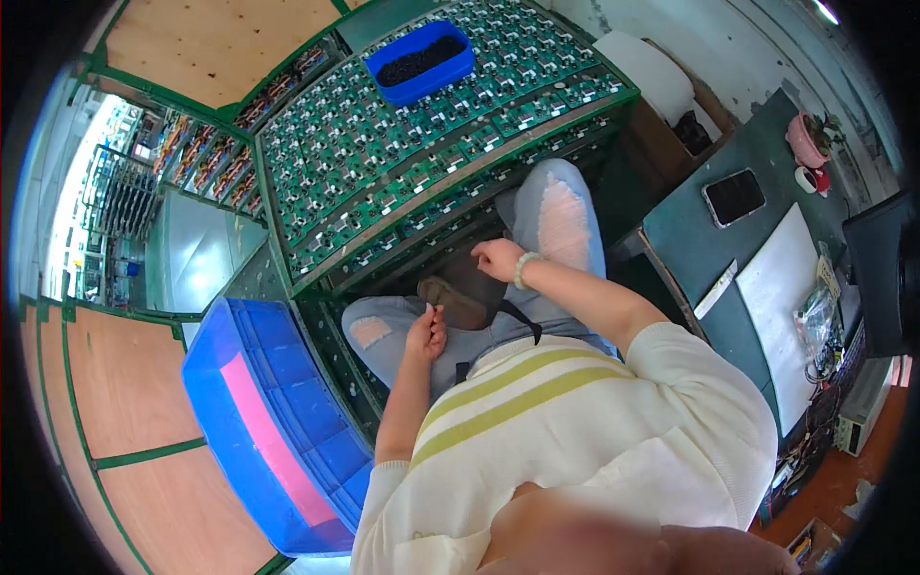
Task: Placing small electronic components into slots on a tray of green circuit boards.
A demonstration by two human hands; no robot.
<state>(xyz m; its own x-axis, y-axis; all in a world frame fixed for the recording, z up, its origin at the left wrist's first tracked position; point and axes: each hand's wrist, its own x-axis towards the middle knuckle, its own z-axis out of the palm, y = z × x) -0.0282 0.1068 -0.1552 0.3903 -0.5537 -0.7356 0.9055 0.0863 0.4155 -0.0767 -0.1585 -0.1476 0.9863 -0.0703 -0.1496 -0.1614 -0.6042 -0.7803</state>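
Observation:
My left hand [426, 334] is above my left knee, its fingers closed in a pinch. Anything in that pinch is too small to make out. To its right and a little farther off, my right hand [496, 260] has its fingers bent together, and a pale bead bracelet [523, 271] circles the wrist. What those fingers hold, if anything, is hidden. Both hands are apart from each other, over my lap, just short of a rack whose top is covered with rows of green circuit boards [407, 180]. On the boards rests a blue bin [422, 88] of small black parts.
A large blue crate [278, 402] with a pink strip stands at my left. The dark desk [671, 235] at my right carries a phone [734, 198], a white sheet [781, 287] and a potted plant [808, 142]. More board racks [206, 158] stand at the far left.

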